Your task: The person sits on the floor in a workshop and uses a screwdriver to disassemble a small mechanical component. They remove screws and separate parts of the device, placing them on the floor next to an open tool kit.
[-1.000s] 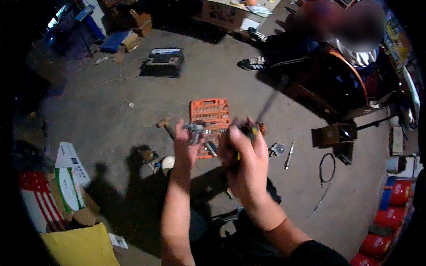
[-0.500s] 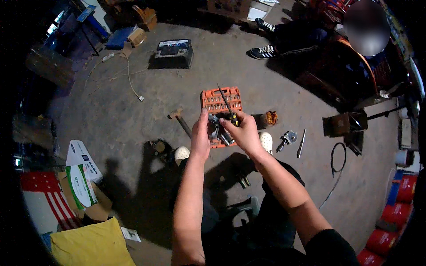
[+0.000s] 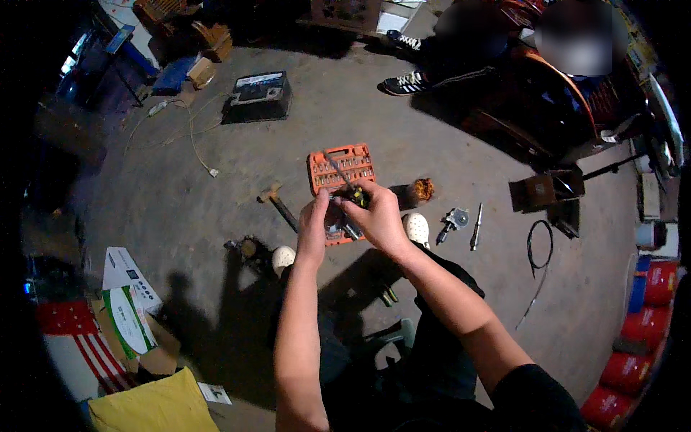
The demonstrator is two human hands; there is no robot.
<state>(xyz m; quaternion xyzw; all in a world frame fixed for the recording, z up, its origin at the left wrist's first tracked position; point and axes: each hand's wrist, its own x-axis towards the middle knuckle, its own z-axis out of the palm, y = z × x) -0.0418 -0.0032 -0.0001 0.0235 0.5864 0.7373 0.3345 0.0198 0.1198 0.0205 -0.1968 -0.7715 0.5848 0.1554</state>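
My right hand (image 3: 381, 219) is closed round the yellow-and-black handle of a screwdriver (image 3: 358, 194), whose long thin shaft slants up and away to the left. Close beside it, my left hand (image 3: 312, 234) is closed at the edge of a grey metal part (image 3: 335, 216), largely hidden between my hands; its exact kind cannot be made out. Below and beyond my hands lies an open orange socket set case (image 3: 368, 153) with rows of small silver sockets.
A hammer (image 3: 271, 196) lies left of the case. To the right are a copper-wound armature (image 3: 423, 190), a metal part with a shaft (image 3: 453, 219), a thin rod (image 3: 477, 229) and a looped cable (image 3: 533, 255). A battery (image 3: 258, 97) stands farther off; a seated person's shoe (image 3: 407, 83) shows.
The view has shifted, so the floor things sit slightly more to the left. My hands have drawn closer together over the metal part, and the screwdriver's shaft leans more to the left.
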